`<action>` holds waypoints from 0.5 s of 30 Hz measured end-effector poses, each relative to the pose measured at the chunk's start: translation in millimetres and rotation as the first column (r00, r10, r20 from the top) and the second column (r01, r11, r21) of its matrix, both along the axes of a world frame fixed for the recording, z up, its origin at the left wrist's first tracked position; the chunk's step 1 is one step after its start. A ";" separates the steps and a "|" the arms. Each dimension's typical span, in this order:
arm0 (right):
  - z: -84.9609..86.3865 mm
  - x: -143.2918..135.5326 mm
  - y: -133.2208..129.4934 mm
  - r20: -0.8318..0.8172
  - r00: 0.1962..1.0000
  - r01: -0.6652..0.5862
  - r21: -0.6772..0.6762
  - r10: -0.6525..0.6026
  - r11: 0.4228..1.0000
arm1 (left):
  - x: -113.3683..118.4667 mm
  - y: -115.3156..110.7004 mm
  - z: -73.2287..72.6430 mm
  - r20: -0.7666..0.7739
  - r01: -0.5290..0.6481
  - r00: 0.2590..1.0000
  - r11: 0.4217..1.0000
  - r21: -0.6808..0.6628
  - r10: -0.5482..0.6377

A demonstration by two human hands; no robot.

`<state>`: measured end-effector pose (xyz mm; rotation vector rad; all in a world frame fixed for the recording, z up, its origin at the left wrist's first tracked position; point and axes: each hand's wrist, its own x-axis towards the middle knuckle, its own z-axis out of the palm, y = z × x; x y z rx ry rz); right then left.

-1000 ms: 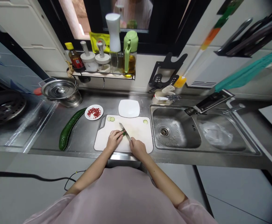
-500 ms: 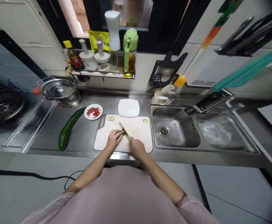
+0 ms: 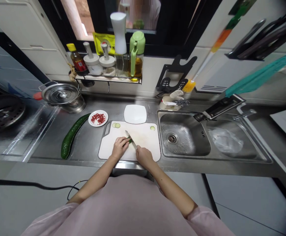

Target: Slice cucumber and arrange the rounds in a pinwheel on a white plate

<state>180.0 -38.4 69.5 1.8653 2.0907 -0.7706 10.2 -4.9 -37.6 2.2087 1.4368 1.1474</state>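
Note:
On the white cutting board, my left hand presses its bent fingers on a small green cucumber piece. My right hand is wrapped round the handle of a knife, whose blade slants up and left against the right side of that piece. My left palm hides part of the piece. Cucumber slices lie at the board's upper left, and another slice at its upper right. Behind the board is a white square plate.
A long cucumber and a round plate of chopped red pieces lie left of the board. Farther left stands a lidded steel pot. The sink borders the board's right. Bottles stand on a rack behind.
The knife tip has dropped very slightly. Both hands keep nearly the same place and hold.

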 end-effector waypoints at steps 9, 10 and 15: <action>7.4 7.1 -7.2 0.013 1.000 -0.001 -0.013 0.001 1.000 | 0.1 0.9 -1.1 -0.001 -0.007 1.000 1.000 0.022 0.007; 7.8 7.0 -6.1 0.011 1.000 -0.003 -0.015 0.003 1.000 | 0.2 1.0 -0.7 -0.001 -0.008 1.000 1.000 0.019 0.008; 7.5 1.4 3.2 0.016 1.000 -0.016 -0.016 0.016 1.000 | 0.7 0.4 1.0 -0.001 0.000 1.000 1.000 0.013 0.000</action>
